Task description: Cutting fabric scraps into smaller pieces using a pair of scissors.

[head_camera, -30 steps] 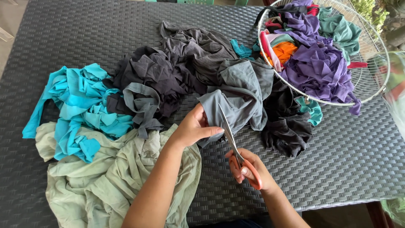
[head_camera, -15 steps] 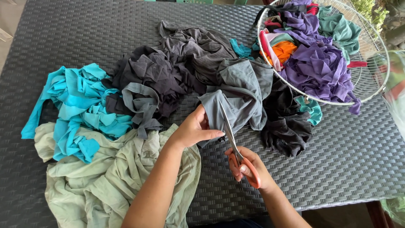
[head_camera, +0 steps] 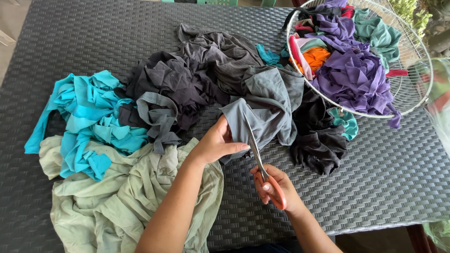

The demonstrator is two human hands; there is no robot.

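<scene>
Scissors (head_camera: 255, 150) gripped closed-fisted in right hand (head_camera: 275, 187), blades pointed away and slightly left into grey cloth (head_camera: 267, 103). Cloth edge pinched taut by left hand (head_camera: 216, 144), just left of blades, mid-counter (head_camera: 389, 178).

Grey cloth piece (head_camera: 267, 105) in my left hand (head_camera: 216, 143), orange-handled steel scissors (head_camera: 262, 166) in my right hand (head_camera: 276, 189). Turquoise scraps (head_camera: 89, 119) left, pale green fabric (head_camera: 112, 197) near, purple rags (head_camera: 354, 77) far right, dark woven table (head_camera: 389, 178).
</scene>
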